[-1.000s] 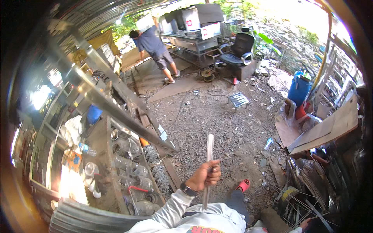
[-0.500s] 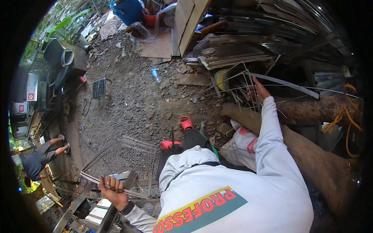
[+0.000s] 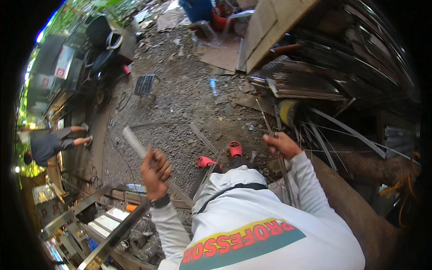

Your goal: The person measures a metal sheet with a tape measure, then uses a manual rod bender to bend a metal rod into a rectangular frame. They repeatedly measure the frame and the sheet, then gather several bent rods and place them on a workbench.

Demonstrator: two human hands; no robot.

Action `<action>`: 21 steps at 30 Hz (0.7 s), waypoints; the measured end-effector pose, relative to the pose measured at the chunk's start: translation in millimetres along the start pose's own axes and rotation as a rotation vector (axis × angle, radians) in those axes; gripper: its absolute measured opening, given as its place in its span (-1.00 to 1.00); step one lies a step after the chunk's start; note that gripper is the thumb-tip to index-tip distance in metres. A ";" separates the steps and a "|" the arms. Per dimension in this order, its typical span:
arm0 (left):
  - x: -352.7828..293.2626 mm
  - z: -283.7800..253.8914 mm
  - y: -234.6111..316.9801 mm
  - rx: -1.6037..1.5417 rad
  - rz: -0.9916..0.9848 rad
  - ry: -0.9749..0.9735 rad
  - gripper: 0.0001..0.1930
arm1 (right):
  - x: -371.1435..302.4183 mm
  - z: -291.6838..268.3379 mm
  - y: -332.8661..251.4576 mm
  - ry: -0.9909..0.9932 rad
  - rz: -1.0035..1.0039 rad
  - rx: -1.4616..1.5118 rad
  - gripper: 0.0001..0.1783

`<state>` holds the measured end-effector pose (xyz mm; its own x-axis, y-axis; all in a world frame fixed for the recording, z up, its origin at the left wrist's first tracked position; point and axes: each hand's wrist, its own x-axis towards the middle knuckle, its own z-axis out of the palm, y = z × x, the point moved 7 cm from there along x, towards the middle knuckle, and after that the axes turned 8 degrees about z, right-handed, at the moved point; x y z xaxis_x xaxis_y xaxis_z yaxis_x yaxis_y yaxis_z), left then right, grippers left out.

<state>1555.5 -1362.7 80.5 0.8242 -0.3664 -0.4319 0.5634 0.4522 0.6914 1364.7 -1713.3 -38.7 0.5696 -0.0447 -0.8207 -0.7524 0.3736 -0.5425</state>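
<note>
My left hand point(image 3: 155, 170) is closed around a long pale metal strip point(image 3: 134, 143) that slants up to the left over the gravel ground point(image 3: 180, 103). My right hand point(image 3: 281, 145) grips a thin metal rod point(image 3: 265, 118) that rises toward a stack of thin metal sheets and strips point(image 3: 306, 85) on the right. Between my hands are my feet in red sandals point(image 3: 235, 149). More thin rods and wires point(image 3: 333, 130) lie fanned out just right of my right hand.
A wooden board point(image 3: 270, 31) leans over the stack. A thick log point(image 3: 355, 216) lies at lower right. A metal frame point(image 3: 112, 234) and shelves fill the lower left. Another person point(image 3: 49, 145) bends at far left. A drain grate point(image 3: 145, 84) and plastic bottle point(image 3: 214, 85) are on the gravel.
The view has swung round to the scrap pile. My right hand has pulled back from the wire heap with a thin rod. My left hand has lifted the metal strip higher.
</note>
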 end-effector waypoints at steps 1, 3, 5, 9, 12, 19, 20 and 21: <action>9.0 9.2 -4.9 0.079 0.024 0.043 -0.62 | -17.2 28.0 -7.4 -0.084 0.005 -0.063 -0.59; 29.5 37.7 -25.9 0.065 -0.059 -0.112 -0.59 | -21.8 62.4 9.0 -0.137 0.003 -0.038 -0.59; 47.3 60.7 -52.5 0.169 -0.098 -0.153 -0.53 | -31.1 90.8 18.9 -0.179 -0.001 -0.043 -0.63; 64.8 69.0 -107.9 0.468 -0.060 -0.387 -0.49 | -48.1 106.9 4.2 -0.237 -0.008 -0.066 -0.69; 54.4 81.2 -135.3 0.560 -0.060 -0.479 -0.50 | -57.8 109.5 -9.7 -0.250 0.017 -0.094 -0.71; 38.5 91.4 -134.9 0.586 0.037 -0.629 -0.50 | -67.9 134.1 -10.6 -0.183 -0.065 -0.074 -0.72; 31.9 94.6 -130.4 0.611 0.121 -0.684 -0.51 | -69.9 140.9 -15.4 -0.153 -0.092 -0.060 -0.71; 25.8 86.0 -142.0 0.605 0.123 -0.792 -0.53 | -72.0 145.5 -18.1 -0.123 -0.119 -0.044 -0.71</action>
<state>1491.8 -1506.4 21.0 0.4745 -0.8800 0.0202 0.1712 0.1148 0.9785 1385.5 -1582.0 56.2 0.6898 0.0287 -0.7234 -0.6894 0.3312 -0.6442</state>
